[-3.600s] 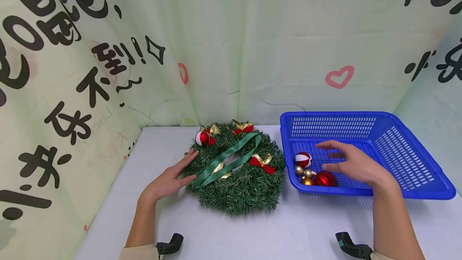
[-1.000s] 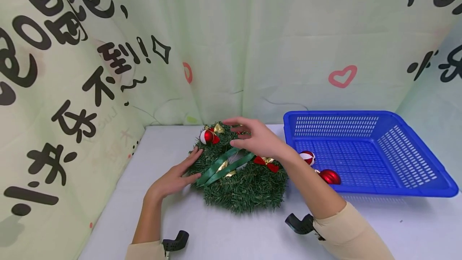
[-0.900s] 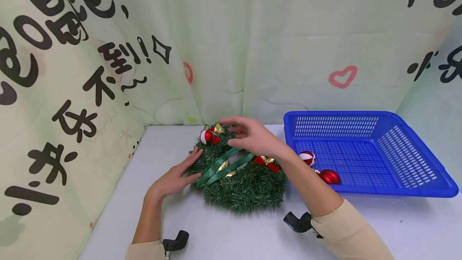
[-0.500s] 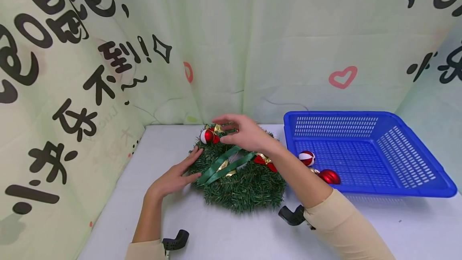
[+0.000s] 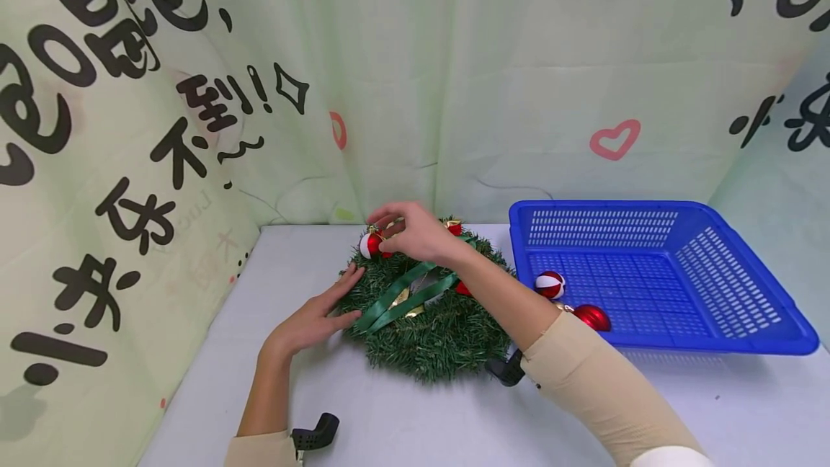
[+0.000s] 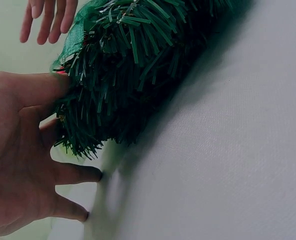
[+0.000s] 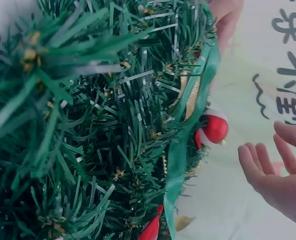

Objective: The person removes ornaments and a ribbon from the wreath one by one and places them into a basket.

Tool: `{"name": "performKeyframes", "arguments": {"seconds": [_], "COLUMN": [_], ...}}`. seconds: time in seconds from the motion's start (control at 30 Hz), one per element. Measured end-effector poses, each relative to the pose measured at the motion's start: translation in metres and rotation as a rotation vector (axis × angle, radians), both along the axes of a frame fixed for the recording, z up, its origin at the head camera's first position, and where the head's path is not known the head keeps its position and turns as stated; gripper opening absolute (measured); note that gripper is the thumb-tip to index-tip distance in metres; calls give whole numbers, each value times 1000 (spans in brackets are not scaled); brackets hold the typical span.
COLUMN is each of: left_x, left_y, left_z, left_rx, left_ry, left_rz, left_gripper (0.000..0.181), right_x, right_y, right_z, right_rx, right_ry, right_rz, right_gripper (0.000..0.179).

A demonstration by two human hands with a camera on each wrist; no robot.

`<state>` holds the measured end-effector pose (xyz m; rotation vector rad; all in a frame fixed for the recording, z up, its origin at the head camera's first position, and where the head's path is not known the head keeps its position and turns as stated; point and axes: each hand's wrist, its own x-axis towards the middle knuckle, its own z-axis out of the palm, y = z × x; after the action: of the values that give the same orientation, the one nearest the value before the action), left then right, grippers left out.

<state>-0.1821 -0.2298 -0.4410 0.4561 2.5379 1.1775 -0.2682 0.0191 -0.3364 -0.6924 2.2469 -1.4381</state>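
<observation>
A green Christmas wreath (image 5: 441, 348) lies on the table, with a green ribbon (image 5: 407, 281) looped across its middle. On its back left part sits a red-and-white ball ornament (image 5: 369, 245). My left hand (image 5: 315, 318) rests spread against the wreath's left edge; the left wrist view has two fingertips (image 6: 95, 174) down at the tabletop. Over the back of the wreath, my right hand (image 5: 418, 234) is beside the ball ornament, fingers loosely bent. In the right wrist view, a gap separates this hand (image 7: 280, 187) from the ball, and it holds nothing. My right arm covers part of a red bow (image 5: 463, 289).
To the right stands a blue plastic basket (image 5: 713, 343). Inside its left end are a red-and-white striped ball (image 5: 550, 285) and a shiny red ball (image 5: 591, 318). Another red bow (image 5: 454, 227) sits on the wreath's back. A printed curtain (image 5: 506, 92) hangs behind the table.
My right hand has come from over the basket to above the wreath, then moved left to beside the ball ornament. My left hand has stayed at the wreath's left edge.
</observation>
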Motion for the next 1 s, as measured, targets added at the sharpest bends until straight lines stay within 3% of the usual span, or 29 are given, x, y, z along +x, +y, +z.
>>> {"name": "performKeyframes", "arguments": {"seconds": [0.4,1.0], "left_x": [-1,0], "left_y": [-1,0], "left_z": [-2,-1], "left_rx": [-3,-1], "left_ry": [9,1], "left_rz": [-2,2], "left_gripper": [76,75], "right_x": [-17,-24], "right_y": [-11,-23], "right_z": [-15,-29], "right_rx": [-19,50], "right_ry": [-138,-166], "right_rz": [-66,-82], "right_gripper": [41,41]}}
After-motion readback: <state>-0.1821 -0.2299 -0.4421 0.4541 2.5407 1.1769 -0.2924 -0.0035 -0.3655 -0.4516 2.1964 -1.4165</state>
